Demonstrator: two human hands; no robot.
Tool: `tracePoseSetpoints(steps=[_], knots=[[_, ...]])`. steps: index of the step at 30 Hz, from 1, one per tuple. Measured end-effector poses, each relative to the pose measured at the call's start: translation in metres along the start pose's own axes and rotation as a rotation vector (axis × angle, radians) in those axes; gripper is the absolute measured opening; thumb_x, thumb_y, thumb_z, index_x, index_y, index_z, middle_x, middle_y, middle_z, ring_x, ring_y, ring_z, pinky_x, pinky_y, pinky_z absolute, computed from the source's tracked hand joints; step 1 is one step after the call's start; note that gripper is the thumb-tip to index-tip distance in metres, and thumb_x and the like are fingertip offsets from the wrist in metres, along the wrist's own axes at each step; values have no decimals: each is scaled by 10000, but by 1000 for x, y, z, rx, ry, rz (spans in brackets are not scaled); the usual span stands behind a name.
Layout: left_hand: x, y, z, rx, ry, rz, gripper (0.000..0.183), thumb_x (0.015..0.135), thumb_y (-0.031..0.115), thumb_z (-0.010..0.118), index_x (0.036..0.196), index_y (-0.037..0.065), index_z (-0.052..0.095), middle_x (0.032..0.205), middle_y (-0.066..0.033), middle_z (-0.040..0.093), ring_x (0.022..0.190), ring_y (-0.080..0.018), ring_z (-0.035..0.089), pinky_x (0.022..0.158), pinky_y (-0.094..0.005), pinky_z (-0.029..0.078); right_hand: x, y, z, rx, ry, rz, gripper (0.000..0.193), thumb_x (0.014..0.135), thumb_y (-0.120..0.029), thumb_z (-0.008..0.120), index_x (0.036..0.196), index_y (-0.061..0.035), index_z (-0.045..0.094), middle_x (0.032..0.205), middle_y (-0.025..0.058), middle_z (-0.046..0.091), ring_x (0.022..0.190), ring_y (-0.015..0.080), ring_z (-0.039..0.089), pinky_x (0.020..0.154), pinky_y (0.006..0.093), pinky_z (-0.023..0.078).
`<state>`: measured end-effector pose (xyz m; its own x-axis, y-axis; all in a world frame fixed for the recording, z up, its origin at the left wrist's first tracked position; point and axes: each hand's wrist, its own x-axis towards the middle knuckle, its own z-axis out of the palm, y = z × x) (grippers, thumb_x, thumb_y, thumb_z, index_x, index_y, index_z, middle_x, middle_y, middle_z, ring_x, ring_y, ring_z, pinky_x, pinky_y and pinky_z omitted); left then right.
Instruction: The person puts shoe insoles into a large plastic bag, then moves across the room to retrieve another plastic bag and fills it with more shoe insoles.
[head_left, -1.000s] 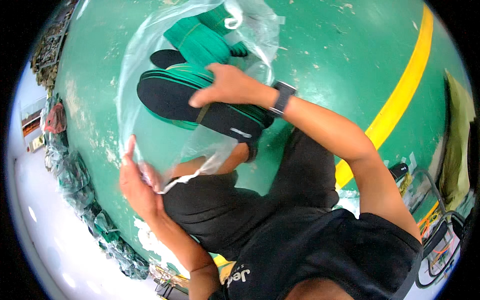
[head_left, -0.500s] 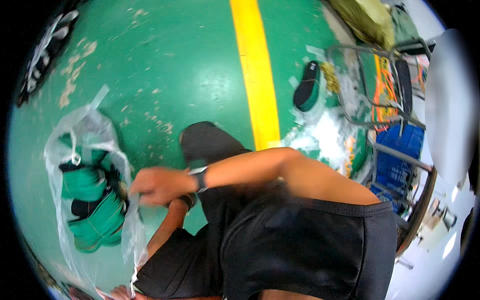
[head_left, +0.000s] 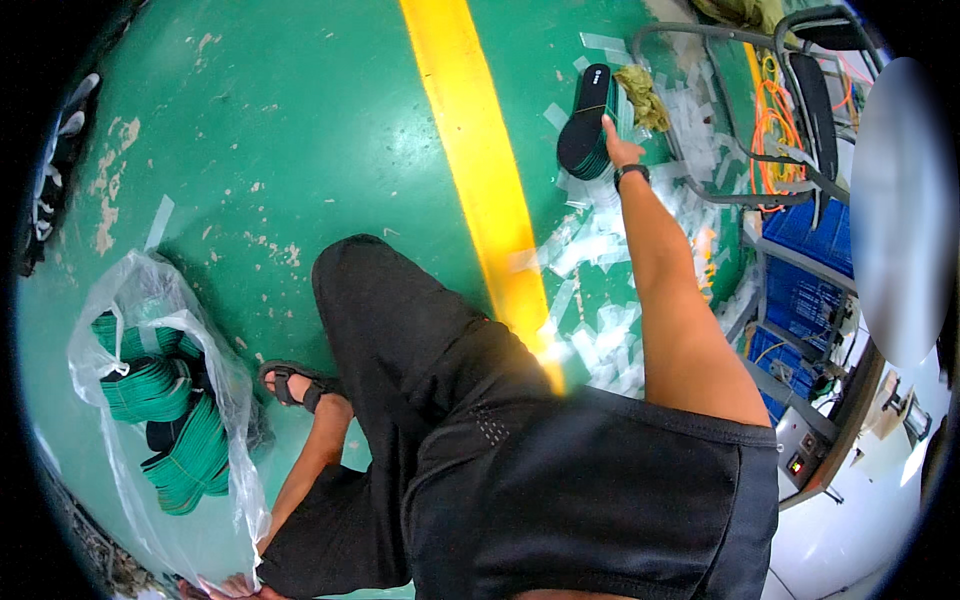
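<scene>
At the lower left edge my left hand (head_left: pixel 236 587), partly cut off by the frame, is closed on the rim of a clear plastic bag (head_left: pixel 112 285). Inside the bag lie several banded bundles of green and black insoles (head_left: pixel 190 455). My right arm stretches far forward to the right. The right hand (head_left: pixel 624 152) is at the near right side of another insole bundle (head_left: pixel 584 125) on the floor, black on top with green edges and a thin band around it. Its fingers are apart, one stretched along the bundle's edge; no firm grip shows.
Clear plastic scraps (head_left: pixel 605 225) litter the floor beside a crumpled yellowish wrapper (head_left: pixel 642 97). A metal-framed chair (head_left: pixel 715 198) and blue crates (head_left: pixel 800 300) stand to the right. A yellow stripe (head_left: pixel 465 130) crosses the green floor. My sandalled foot (head_left: pixel 298 385) is beside the bag.
My right hand has gone from beside the plastic bag to the insole bundle at the far right. My left hand stays on the bag's rim. The view has shifted.
</scene>
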<state>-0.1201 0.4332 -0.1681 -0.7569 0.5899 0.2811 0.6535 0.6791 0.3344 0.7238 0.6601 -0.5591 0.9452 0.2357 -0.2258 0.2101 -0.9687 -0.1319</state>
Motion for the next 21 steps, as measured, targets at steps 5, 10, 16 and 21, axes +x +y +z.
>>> tracePoseSetpoints(steps=[5,10,16,21], knots=[[-15,54,25,-496,38,-461,422,924,266,384,1303,99,463,1414,-137,303,1288,-316,312,1024,-435,294,17,-49,-14,-160,-324,-196,1205,504,-913,408,1244,36,479,1337,231,402,1252,353,377,1036,388,287],[-4,-10,12,-441,-61,-312,427,878,158,436,1298,85,468,1111,-62,510,791,-135,393,646,-248,346,-11,-92,4,-491,-272,-419,1130,601,-884,343,1201,59,511,1322,263,403,1240,344,392,1006,393,315],[-31,33,3,-725,-37,-533,445,850,122,572,1267,5,469,1104,-73,551,890,-146,530,765,-279,442,-77,-85,10,60,-442,-653,712,593,-502,704,1014,60,589,1049,240,599,993,367,565,847,411,437],[-47,44,13,-431,-36,-492,484,825,162,648,1227,-39,468,1049,-80,563,912,-151,536,803,-280,431,-205,-65,39,-268,-121,-968,902,556,-485,724,1195,63,402,1105,220,532,1031,379,515,849,462,424]])
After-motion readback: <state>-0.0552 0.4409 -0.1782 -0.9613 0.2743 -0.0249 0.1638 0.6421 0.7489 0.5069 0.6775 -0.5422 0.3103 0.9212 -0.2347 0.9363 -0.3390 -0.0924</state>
